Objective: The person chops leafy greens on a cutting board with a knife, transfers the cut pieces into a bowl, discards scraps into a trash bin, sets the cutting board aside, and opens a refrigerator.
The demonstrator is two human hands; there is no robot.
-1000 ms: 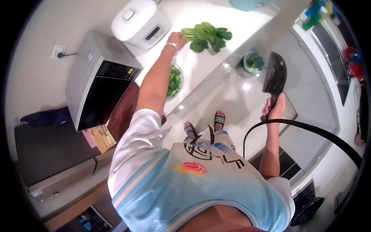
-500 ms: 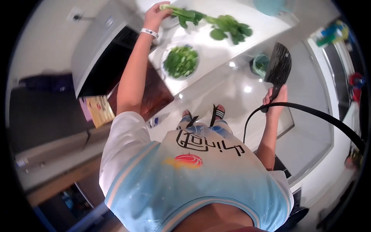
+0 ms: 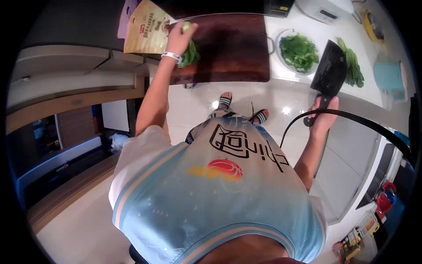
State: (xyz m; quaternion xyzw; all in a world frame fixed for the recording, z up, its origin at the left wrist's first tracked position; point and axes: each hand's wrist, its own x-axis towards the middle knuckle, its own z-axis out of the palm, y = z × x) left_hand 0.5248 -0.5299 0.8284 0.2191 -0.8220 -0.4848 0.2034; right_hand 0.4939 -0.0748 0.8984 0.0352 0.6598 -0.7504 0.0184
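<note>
My left hand point(image 3: 179, 39) is closed around the pale stem end of a bunch of leafy greens point(image 3: 190, 55), whose leaves hang over the left part of the dark red-brown cutting board point(image 3: 233, 48). In my right hand point(image 3: 324, 115) is the black handle of a cleaver point(image 3: 329, 68), its broad dark blade pointing up and away from me. Beyond the board's right end, a white bowl point(image 3: 293, 70) holds cut greens point(image 3: 300, 53). More long-stemmed greens point(image 3: 353, 64) lie on the white counter, partly hidden behind the blade.
A yellow printed packet point(image 3: 147, 28) stands at the board's left end. At the back right are a white appliance with a display point(image 3: 327, 13) and a light teal container point(image 3: 390, 77). A black cable point(image 3: 351, 115) arches across my right wrist.
My view and body have turned left towards the cutting board. The greens in my left hand have moved from above the counter to over the board. The cleaver stays in my right hand.
</note>
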